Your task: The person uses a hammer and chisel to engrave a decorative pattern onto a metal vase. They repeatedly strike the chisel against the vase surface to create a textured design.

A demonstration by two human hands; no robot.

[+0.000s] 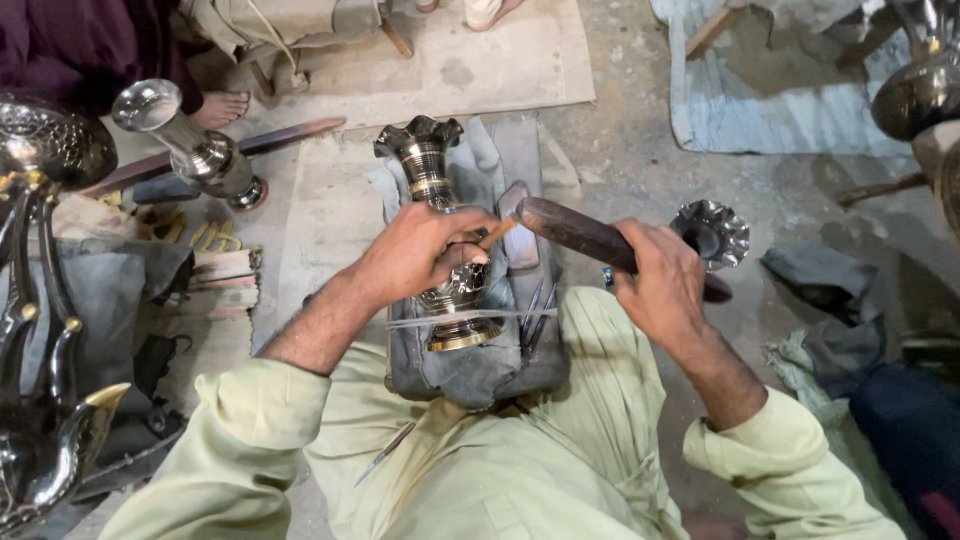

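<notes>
On the concrete floor lies a grey padded cushion point(470, 375) carrying a brass vase point(440, 240) along its middle. Left hand point(420, 250) closes over the vase body, pinching a thin chisel point(497, 232). Right hand point(660, 285), just beside the cushion's right edge, grips a wooden mallet point(580, 235).

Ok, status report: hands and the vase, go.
Left hand steadying brass vase on grey cushion. Right hand gripping wooden mallet. Nothing blocking.

Both forearms are being extended forward from pale green sleeves, bare from the elbow down. The left hand point(418, 252) is being held palm-down at the centre, its fingers curled closed and the thumb tucked beneath. The right hand point(660, 278) is being kept slightly further right, its fingers wrapped in a closed grip with the wrist bent inward.
</notes>
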